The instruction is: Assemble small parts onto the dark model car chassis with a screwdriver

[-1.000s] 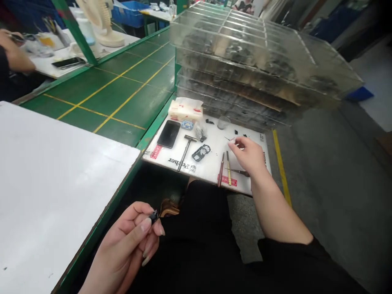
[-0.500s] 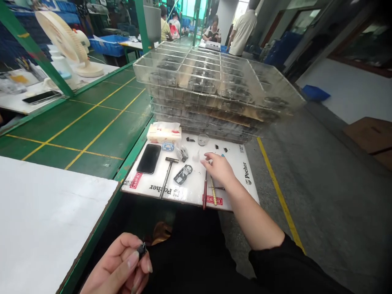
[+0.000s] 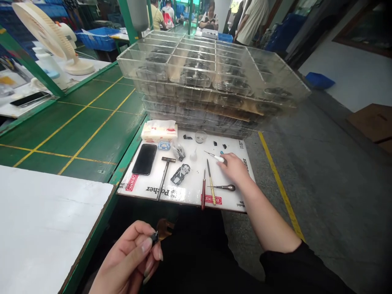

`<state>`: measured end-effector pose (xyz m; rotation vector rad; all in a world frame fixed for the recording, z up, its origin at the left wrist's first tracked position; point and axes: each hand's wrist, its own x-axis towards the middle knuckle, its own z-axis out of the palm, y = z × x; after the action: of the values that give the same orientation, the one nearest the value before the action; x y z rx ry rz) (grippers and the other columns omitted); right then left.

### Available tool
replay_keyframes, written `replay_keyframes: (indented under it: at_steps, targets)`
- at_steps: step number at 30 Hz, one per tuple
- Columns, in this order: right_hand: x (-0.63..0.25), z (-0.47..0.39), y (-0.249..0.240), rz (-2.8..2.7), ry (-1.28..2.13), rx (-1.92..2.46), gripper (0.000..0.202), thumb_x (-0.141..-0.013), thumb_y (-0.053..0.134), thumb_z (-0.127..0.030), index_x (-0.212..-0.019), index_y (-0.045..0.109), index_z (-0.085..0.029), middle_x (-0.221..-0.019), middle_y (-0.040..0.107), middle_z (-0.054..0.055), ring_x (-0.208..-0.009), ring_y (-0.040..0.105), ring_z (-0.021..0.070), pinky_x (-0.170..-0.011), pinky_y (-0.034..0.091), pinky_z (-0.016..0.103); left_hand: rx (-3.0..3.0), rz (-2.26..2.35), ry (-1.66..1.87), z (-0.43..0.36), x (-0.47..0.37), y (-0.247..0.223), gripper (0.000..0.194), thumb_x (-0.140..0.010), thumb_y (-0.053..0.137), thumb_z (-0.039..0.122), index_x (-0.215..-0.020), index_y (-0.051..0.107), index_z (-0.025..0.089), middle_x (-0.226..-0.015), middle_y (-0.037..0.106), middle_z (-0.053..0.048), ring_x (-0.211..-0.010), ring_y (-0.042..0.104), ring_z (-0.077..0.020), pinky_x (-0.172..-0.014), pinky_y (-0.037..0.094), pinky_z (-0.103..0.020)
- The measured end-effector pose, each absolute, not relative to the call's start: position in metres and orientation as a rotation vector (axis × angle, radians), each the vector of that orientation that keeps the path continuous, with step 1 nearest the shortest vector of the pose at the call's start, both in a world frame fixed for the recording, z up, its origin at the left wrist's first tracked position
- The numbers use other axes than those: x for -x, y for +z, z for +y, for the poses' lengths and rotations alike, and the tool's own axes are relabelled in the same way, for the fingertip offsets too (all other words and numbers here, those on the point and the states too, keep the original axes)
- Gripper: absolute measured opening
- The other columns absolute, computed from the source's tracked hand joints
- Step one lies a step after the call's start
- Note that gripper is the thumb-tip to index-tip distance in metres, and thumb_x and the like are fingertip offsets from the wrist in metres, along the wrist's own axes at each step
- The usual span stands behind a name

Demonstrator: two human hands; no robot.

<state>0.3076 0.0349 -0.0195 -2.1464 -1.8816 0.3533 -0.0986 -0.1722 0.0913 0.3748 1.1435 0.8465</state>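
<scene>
My left hand is raised low in the view and pinches a small black part between thumb and fingers. A tiny bright pin seems to stick up from that part. Over the right side of the white work mat, my right hand has its fingers closed at the handle end of a slim white-handled pointed tool. Its thin metal tip points left. Below lie a red-handled tool, a yellow-handled file and a dark-handled awl. A grey model car body lies mid-mat.
Stacked clear compartment trays stand behind the mat. On it are a phone, a T-handled tool, a tissue pack, a bagged part, a clear cup and black pieces. People are in the background.
My right hand has shifted right across the mat, and the white-handled tool now shows at its fingertips. My left hand, still pinching the black part, sits slightly higher and further right.
</scene>
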Motion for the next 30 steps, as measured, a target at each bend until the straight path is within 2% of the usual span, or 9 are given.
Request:
replay_keyframes:
  at_steps: [4,8,11,19,22,24,27,30]
  targets:
    - [-0.312,0.034,-0.018,-1.853,0.367,2.142,0.029,-0.112,0.078,-0.032,-0.136,0.081,-0.016,-0.135,0.079,0.015,-0.122,0.075,0.0299,-0.116,0.058,0.048,-0.360,1.147,0.871,-0.171,0.094,0.096,0.045,-0.088,0.106,0.052,-0.103,0.077,0.022,-0.080,0.071,-0.005,-0.072,0.052,-0.0173,-0.068,0.046,-0.030]
    - [-0.325,0.016,-0.014,-1.773,0.372,2.145,0.032,-0.110,0.071,-0.040,-0.131,0.084,-0.019,-0.119,0.082,0.015,-0.104,0.076,0.0319,-0.102,0.061,0.044,-0.324,1.154,0.910,-0.169,0.094,0.096,0.042,-0.088,0.106,0.048,-0.105,0.077,0.023,-0.082,0.070,-0.004,-0.074,0.052,-0.0172,-0.069,0.046,-0.030]
    - [-0.329,0.003,-0.016,-1.748,0.376,2.152,0.033,-0.107,0.071,-0.041,-0.128,0.086,-0.020,-0.113,0.082,0.014,-0.098,0.076,0.0326,-0.097,0.061,0.044,-0.323,1.150,0.926,-0.166,0.093,0.095,0.038,-0.091,0.104,0.047,-0.105,0.077,0.023,-0.082,0.069,-0.003,-0.074,0.050,-0.0169,-0.069,0.045,-0.029]
    - [-0.322,0.001,-0.018,-1.851,0.369,2.173,0.034,-0.112,0.075,-0.041,-0.135,0.087,-0.020,-0.129,0.082,0.015,-0.116,0.077,0.0337,-0.106,0.059,0.041,-0.305,1.127,0.868,-0.163,0.083,0.091,0.040,-0.090,0.105,0.047,-0.107,0.077,0.024,-0.081,0.069,-0.003,-0.075,0.050,-0.0165,-0.071,0.044,-0.028]
    - [-0.323,0.016,-0.008,-1.913,0.330,2.187,0.034,-0.118,0.069,-0.040,-0.137,0.086,-0.019,-0.131,0.081,0.017,-0.116,0.078,0.0322,-0.107,0.059,0.041,-0.299,1.132,0.865,-0.163,0.080,0.091,0.041,-0.090,0.106,0.048,-0.107,0.077,0.023,-0.082,0.069,-0.003,-0.076,0.051,-0.0166,-0.072,0.044,-0.028]
    - [-0.321,0.034,0.001,-1.979,0.285,2.183,0.032,-0.121,0.064,-0.034,-0.139,0.085,-0.018,-0.136,0.080,0.017,-0.121,0.077,0.0308,-0.112,0.058,0.042,-0.300,1.137,0.865,-0.162,0.080,0.090,0.041,-0.090,0.105,0.048,-0.107,0.077,0.023,-0.082,0.069,-0.003,-0.076,0.051,-0.0165,-0.072,0.044,-0.028]
    - [-0.314,0.067,0.015,-2.132,0.225,2.167,0.025,-0.121,0.067,-0.027,-0.136,0.083,-0.017,-0.141,0.078,0.015,-0.132,0.074,0.0290,-0.121,0.056,0.046,-0.308,1.140,0.861,-0.163,0.079,0.090,0.039,-0.092,0.104,0.047,-0.108,0.077,0.023,-0.083,0.069,-0.003,-0.076,0.051,-0.0164,-0.071,0.044,-0.028]
    - [-0.302,0.093,0.023,-2.310,0.183,2.176,0.019,-0.119,0.074,-0.032,-0.130,0.082,-0.018,-0.140,0.078,0.012,-0.135,0.072,0.0291,-0.123,0.057,0.051,-0.325,1.131,0.860,-0.164,0.080,0.091,0.040,-0.092,0.104,0.047,-0.108,0.076,0.023,-0.084,0.069,-0.003,-0.075,0.051,-0.0163,-0.070,0.044,-0.028]
